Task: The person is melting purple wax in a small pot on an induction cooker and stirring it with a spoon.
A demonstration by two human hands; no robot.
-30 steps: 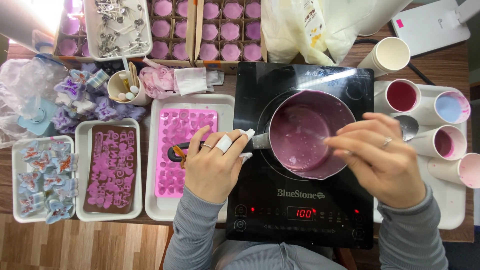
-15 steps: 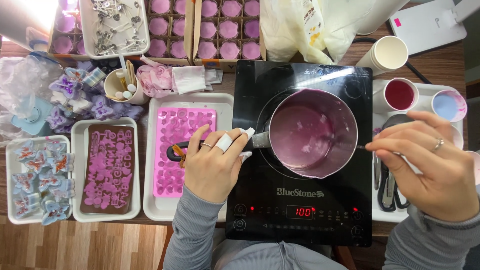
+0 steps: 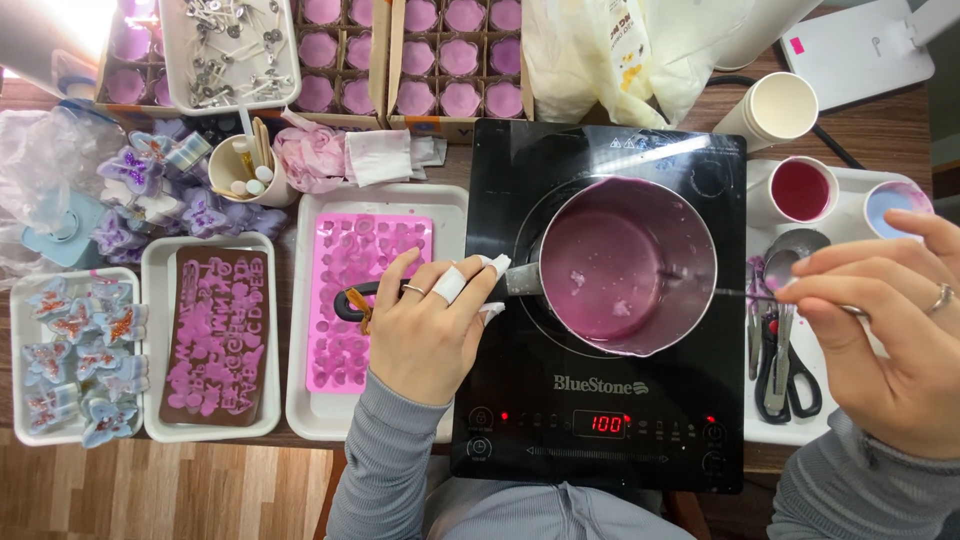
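Note:
A metal saucepan [image 3: 625, 265] of purple-pink liquid with a few pale lumps stands on a black induction cooktop [image 3: 600, 440]. My left hand [image 3: 430, 325], with white tape on the fingertips, is closed around the pan's dark handle [image 3: 350, 300]. Off to the right of the pan, over a white tray [image 3: 790, 428], my right hand [image 3: 890, 330] pinches a thin metal stirrer [image 3: 745, 293]. The stirrer's tip points at the pan's right rim.
On the right tray lie scissors [image 3: 790, 375], a spoon [image 3: 797, 247] and cups of red [image 3: 800, 190] and blue [image 3: 895, 205] liquid. Left of the cooktop sit a pink mould [image 3: 365, 300], a brown letter mould [image 3: 215, 335] and butterfly shapes [image 3: 75, 360]. Boxes of filled purple cups [image 3: 440, 60] line the back.
My right hand has drawn the stirrer out of the pan and moved right, over the tray. My left hand has stayed on the handle.

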